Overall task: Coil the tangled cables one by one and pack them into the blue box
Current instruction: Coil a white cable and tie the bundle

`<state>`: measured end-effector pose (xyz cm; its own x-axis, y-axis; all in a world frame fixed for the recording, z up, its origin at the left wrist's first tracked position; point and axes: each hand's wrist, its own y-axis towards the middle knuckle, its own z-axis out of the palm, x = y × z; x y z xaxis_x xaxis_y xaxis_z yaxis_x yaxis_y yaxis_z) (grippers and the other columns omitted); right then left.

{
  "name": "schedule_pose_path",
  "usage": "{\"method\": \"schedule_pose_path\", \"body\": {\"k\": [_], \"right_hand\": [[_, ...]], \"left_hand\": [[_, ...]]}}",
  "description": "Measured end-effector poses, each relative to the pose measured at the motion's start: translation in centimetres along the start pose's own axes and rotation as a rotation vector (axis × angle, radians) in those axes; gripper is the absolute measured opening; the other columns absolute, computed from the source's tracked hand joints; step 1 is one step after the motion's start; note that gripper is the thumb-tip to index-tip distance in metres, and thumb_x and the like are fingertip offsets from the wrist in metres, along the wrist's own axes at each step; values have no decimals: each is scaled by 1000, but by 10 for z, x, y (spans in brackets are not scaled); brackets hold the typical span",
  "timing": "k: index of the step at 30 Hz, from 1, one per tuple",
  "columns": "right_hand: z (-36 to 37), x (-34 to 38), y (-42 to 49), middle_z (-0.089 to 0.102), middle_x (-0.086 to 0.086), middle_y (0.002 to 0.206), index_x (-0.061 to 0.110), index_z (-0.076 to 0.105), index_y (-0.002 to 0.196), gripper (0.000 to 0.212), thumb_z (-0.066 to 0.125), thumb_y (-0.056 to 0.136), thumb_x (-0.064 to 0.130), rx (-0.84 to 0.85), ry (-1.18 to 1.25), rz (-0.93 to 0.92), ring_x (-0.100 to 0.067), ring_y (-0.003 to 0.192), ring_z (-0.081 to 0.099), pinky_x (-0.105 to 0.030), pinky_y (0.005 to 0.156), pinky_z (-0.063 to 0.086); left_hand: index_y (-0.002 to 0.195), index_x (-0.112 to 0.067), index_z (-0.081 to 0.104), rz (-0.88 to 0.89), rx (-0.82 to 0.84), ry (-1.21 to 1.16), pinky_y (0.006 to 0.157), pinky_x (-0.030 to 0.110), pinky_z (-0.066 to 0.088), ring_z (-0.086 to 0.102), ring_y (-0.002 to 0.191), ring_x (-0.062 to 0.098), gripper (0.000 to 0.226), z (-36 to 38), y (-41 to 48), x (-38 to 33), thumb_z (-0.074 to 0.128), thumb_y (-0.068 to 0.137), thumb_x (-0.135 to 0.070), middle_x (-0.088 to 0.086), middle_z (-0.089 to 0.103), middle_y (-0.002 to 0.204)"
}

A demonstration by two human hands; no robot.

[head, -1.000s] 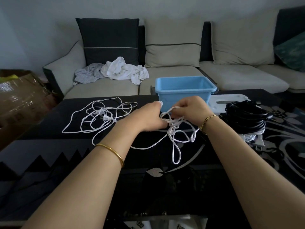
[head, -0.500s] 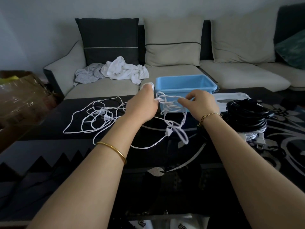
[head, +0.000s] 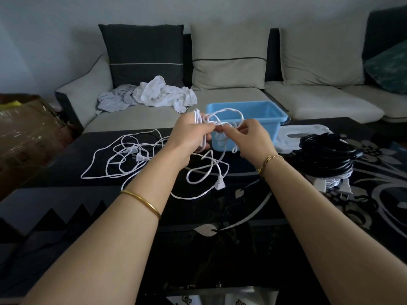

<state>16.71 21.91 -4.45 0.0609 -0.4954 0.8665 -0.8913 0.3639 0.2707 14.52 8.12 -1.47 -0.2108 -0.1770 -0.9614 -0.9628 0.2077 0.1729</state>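
Observation:
My left hand [head: 189, 135] grips several loops of a thin white cable [head: 207, 170], raised in front of the blue box [head: 273, 115]. My right hand [head: 253, 137] pinches the same cable beside the left hand. The cable's lower loops and its plug [head: 221, 186] hang down to the black table [head: 66, 201]. More tangled white cable [head: 123, 157] lies on the table to the left. The blue box stands at the table's far edge, and what shows of its inside holds nothing.
A coiled heap of black cables [head: 326, 155] lies at the right, with white cable and a plug [head: 323, 183] under it. A white tray [head: 304, 135] sits behind it. A sofa with crumpled cloths [head: 163, 95] is beyond the table. A cardboard box [head: 24, 133] stands at the left.
Both hands have risen from the table to in front of the blue box, lifting the white cable. The loops in my left hand are higher, and the plug hangs lower right.

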Motion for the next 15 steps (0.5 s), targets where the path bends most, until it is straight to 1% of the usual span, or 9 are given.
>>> {"method": "schedule_pose_path", "body": {"k": [3,4,6,8,10,11,12,13,15], "right_hand": [[-3,-5,5,55,-2,77,12,52,77,13,64,82,15,-67,71,21,-29,84,62,-45,76,56],[-5,-9,8,56,-4,78,12,51,74,12,60,81,6,-103,48,26,-32,87,63,-48,77,56],[-10,-16,11,58,-8,82,13,49,72,20,52,82,-4,-152,23,69,-32,83,66,-46,73,57],[-14,-25,13,57,-11,81,10,47,75,20,43,86,-7,-169,118,158,-24,65,68,-36,58,58],[-19,-34,13,54,-10,74,7,48,82,20,35,86,-8,-179,213,266,-9,39,56,-22,40,46],[-22,-41,14,55,-10,68,5,50,78,22,34,85,-9,-184,187,301,-5,31,48,-17,36,41],[-25,-49,15,56,-8,60,6,52,69,26,36,82,-9,-188,144,325,-4,30,45,-14,34,38],[-29,-55,15,55,-4,48,8,53,61,30,37,80,-9,-191,108,345,-7,33,47,-14,35,36],[-35,-64,15,47,4,29,11,54,52,35,40,77,-8,-187,67,393,-16,44,47,-19,44,38]], "left_hand": [[96,-10,60,6,-23,-52,44,18,44,50,54,5,10,-3,0,-1,54,91,-3,-5,67,64],[94,-11,59,0,-43,-68,44,18,44,50,54,5,9,-4,0,-2,54,92,-4,-4,68,67],[88,-15,59,-27,-118,-100,45,18,45,52,57,7,9,-8,1,-5,56,93,-8,-1,65,71],[91,-14,59,-52,-232,-155,45,17,47,52,58,6,6,-15,2,-8,57,94,-10,-2,60,71],[95,-12,58,-58,-322,-224,45,16,47,51,56,6,5,-23,5,-8,56,94,-8,-2,58,69],[94,-12,57,-62,-360,-252,44,16,46,50,54,6,6,-26,6,-6,55,94,-7,-2,56,67],[94,-11,56,-67,-400,-274,44,17,45,48,52,7,7,-29,7,-4,53,94,-4,-1,55,66],[96,-10,56,-71,-441,-285,44,17,45,46,50,7,10,-31,9,-2,51,93,-2,-1,54,65],[99,-9,58,-68,-501,-267,43,18,44,44,50,7,16,-33,12,1,48,92,1,0,53,67]]}}
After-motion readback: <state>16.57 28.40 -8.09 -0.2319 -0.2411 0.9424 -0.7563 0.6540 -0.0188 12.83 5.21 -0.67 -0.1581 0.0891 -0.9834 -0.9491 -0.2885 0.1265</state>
